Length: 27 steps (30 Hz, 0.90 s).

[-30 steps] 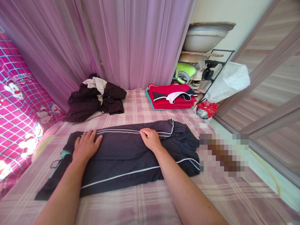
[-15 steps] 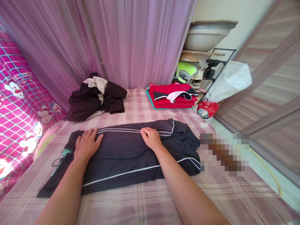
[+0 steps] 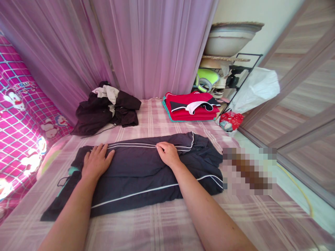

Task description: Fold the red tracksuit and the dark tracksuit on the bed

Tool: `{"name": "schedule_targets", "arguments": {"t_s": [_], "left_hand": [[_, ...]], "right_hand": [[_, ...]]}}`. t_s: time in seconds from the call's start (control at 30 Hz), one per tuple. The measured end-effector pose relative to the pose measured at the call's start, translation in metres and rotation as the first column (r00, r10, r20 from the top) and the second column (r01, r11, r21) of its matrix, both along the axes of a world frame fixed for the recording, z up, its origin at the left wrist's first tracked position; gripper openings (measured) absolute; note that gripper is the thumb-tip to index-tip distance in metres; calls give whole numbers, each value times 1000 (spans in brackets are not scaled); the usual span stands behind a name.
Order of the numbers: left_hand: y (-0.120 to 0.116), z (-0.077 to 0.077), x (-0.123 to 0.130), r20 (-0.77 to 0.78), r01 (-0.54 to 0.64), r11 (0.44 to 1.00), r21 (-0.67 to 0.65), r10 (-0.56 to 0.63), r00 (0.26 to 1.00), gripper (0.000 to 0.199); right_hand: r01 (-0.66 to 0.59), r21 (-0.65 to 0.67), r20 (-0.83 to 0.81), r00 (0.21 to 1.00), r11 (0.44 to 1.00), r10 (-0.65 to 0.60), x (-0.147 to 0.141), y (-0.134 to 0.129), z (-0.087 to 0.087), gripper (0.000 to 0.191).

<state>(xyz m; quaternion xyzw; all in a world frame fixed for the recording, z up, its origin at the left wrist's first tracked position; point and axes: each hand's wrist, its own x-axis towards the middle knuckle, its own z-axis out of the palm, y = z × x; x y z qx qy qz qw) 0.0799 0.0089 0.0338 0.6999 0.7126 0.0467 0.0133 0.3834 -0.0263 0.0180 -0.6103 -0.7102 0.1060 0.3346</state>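
Dark navy track pants [image 3: 136, 170] with white piping lie spread sideways across the bed. Teal lining and a cord loop show at their left end; the right end is rumpled. My left hand [image 3: 96, 160] rests flat on the upper left part, fingers stretched out and thumb apart. Over the middle of the upper edge, my right hand [image 3: 169, 153] has its fingers bent together at the white stripes, seemingly pinching the cloth; the fingertips are partly hidden.
A plaid sheet [image 3: 125, 233] covers the bed. Behind the pants lie a heap of dark clothes [image 3: 104, 111] and a folded red stack [image 3: 193, 108]. Purple curtains [image 3: 154, 45] hang at the back. A rack [image 3: 242, 69] with a large basin [image 3: 230, 40] stands at right. One patch is pixelated.
Both hands and the pants keep their places. The view has shifted only slightly.
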Motion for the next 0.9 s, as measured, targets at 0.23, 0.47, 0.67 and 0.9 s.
{"name": "schedule_targets", "arguments": {"t_s": [0.23,0.47,0.67,0.9], "left_hand": [[3,-7,-4,4,6,1000,29,-6,1000,69],[3,-7,-4,-3,-2,1000,26,2,1000,68],[1,-3,-1,-3,-3,1000,16,3,1000,69],[-1,1,1,-18,-2,1000,-12,1,1000,69]], "right_hand": [[0,8,-4,1000,1000,0,0,0,0,28],[2,15,-10,1000,1000,-2,0,0,-1,27],[-11,19,-20,1000,1000,12,1,1,-2,27],[-13,44,-29,999,999,14,1,1,-3,26]]}}
